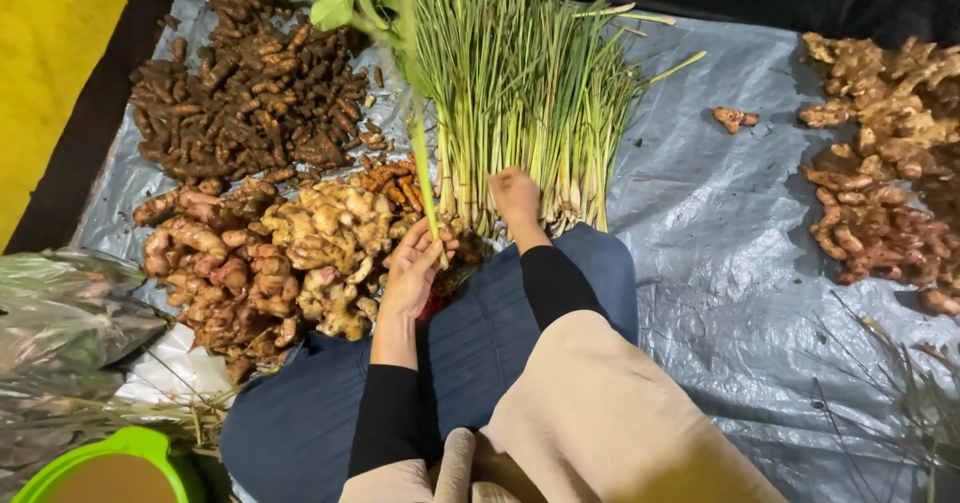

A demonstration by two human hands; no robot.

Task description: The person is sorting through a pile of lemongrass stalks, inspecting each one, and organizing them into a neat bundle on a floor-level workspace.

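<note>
My left hand (415, 263) grips the pale base of a single lemongrass stalk (420, 153), which rises upright toward the top of the view. My right hand (516, 198) rests on the root ends of a big bundle of lemongrass (530, 93) lying fanned out on a grey plastic sheet (720, 223). Its fingers are curled against the stalks; whether it grips them I cannot tell. Both arms wear black sleeves, and my blue-clad legs lie below the hands.
A pile of dark brown roots (250, 93) lies at the upper left, with pale ginger-like rhizomes (270, 253) below it. More rhizomes (880, 163) sit at the right. A lone piece (734, 118) lies apart. A green tub (110, 463) and plastic bags (60, 323) are at the lower left.
</note>
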